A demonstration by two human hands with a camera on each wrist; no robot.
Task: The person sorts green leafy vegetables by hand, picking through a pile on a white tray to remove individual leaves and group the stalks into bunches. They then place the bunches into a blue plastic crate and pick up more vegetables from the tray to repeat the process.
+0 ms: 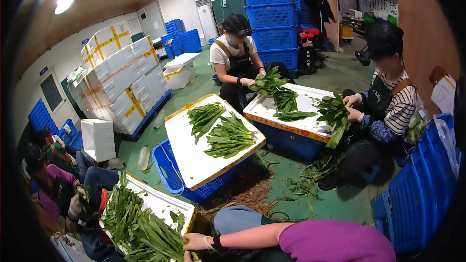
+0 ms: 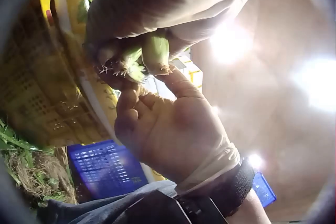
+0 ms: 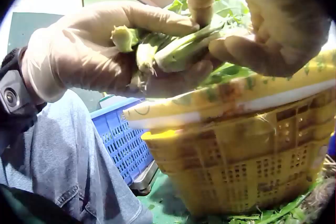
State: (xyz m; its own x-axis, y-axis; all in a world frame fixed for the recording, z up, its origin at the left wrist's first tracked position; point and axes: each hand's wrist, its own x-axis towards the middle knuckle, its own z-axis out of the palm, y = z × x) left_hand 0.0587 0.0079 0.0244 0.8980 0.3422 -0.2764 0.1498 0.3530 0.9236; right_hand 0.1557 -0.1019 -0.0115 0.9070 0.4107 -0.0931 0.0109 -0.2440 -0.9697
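Observation:
In the right wrist view my gloved left hand (image 3: 79, 50) grips a small bunch of leafy greens (image 3: 176, 56), thumb on top, cut stem ends showing. My right hand (image 3: 278, 29) pinches at the stems from the other side. Seen from the left wrist, the left hand (image 2: 163, 3) wraps the stalks (image 2: 156, 53) while the right hand (image 2: 178, 129) has its fingertips at their ends. The head view catches the right hand (image 1: 196, 241) beside a foam lid (image 1: 187, 208) heaped with long greens (image 1: 141, 225); most of the left hand is cut off below.
A yellow crate (image 3: 231, 166) supports the lid. Ahead, another white lid (image 1: 187, 157) with two leaf piles rests on a blue crate (image 1: 167, 165). Two people trim greens at a further lid (image 1: 262, 109); others sit at left. Plant scraps (image 1: 252, 196) litter the floor. Stacked blue crates (image 1: 417, 199) stand right.

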